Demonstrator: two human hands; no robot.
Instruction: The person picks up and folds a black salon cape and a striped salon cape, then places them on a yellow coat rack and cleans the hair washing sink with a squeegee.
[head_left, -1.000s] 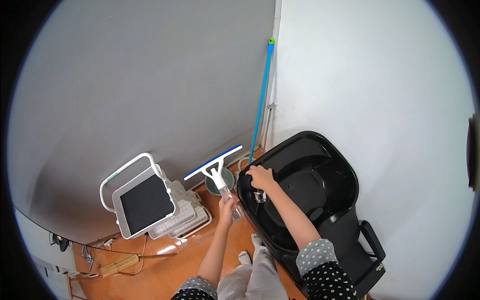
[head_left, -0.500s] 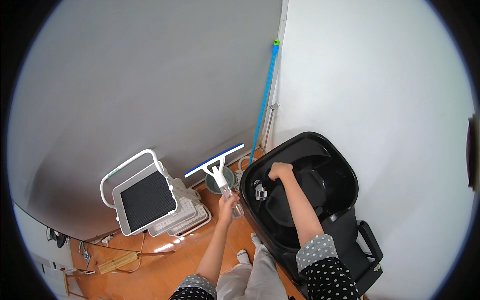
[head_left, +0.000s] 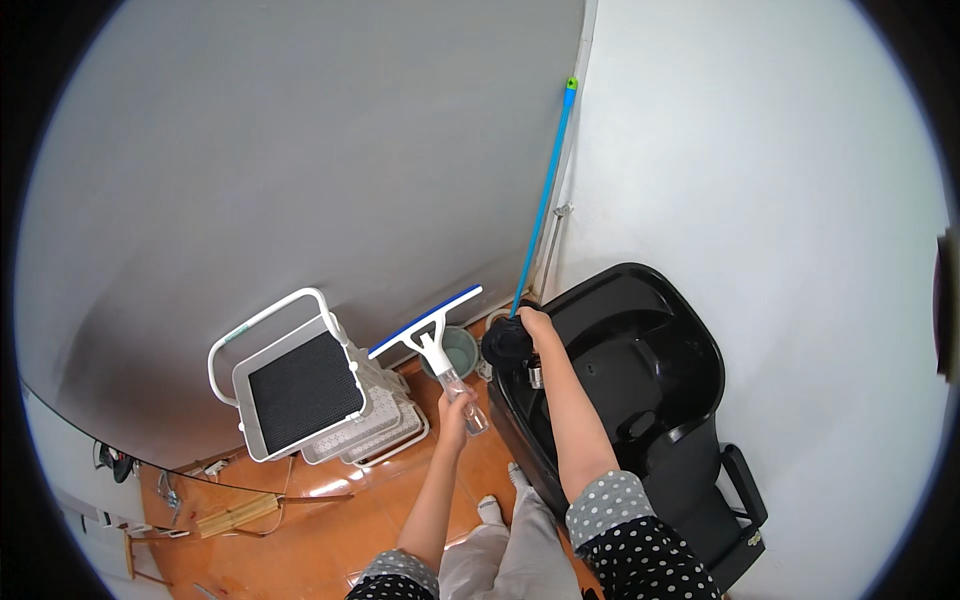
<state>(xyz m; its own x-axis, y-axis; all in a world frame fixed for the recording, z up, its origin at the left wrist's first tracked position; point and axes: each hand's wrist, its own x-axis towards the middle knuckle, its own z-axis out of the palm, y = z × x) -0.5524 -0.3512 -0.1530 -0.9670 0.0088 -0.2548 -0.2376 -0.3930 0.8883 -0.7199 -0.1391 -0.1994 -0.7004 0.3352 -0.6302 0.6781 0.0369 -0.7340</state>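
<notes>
In my left hand (head_left: 454, 414) is a spray-bottle squeegee (head_left: 440, 352), gripped round its clear bottle. Its white head with a blue-edged blade points up and away from me. My right hand (head_left: 534, 324) is closed on a dark, bunched black cloth (head_left: 507, 344), held over the left rim of a black shampoo basin (head_left: 690, 345). Just below that hand a chrome tap (head_left: 536, 377) shows in part; my forearm and the cloth cover the rest of it. My right forearm crosses above the basin's left side.
A white tiered trolley (head_left: 300, 390) with a dark ribbed mat in its top tray stands at left. Between it and the basin sits a grey-green bucket (head_left: 459, 350). A blue pole (head_left: 548, 190) leans in the wall corner. A black armrest (head_left: 742, 485) juts out at the basin's near right.
My right hand has come out of the basin, moving left past the tap, and the black cloth now shows in it. The left hand keeps its hold on the squeegee.
</notes>
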